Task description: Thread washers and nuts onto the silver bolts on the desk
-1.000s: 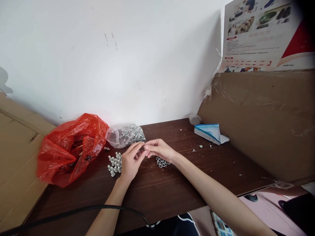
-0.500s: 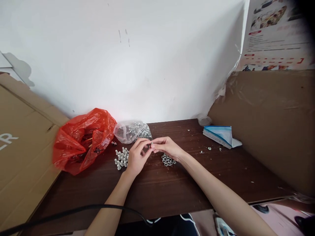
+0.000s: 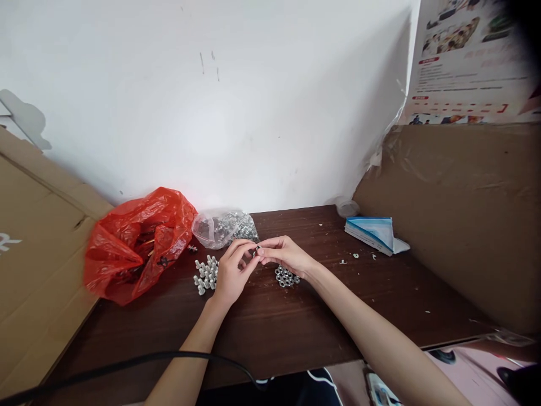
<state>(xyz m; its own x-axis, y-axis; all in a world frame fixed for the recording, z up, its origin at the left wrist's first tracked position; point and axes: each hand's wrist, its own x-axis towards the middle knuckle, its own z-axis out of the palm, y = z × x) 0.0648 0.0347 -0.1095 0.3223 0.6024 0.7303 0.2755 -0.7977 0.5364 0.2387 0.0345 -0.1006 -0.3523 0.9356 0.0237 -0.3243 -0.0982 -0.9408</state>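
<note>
Both hands met above the dark wooden surface (image 3: 296, 332). The left hand (image 3: 230, 274) and right hand (image 3: 283, 254) each had a fingertip grip closed on 1 small metal piece (image 3: 257, 250) between them. Bolts (image 3: 205, 275) stood left, nuts (image 3: 286, 276) lay right, near a clear bag (image 3: 220, 226) and red bag (image 3: 135, 242)
</note>
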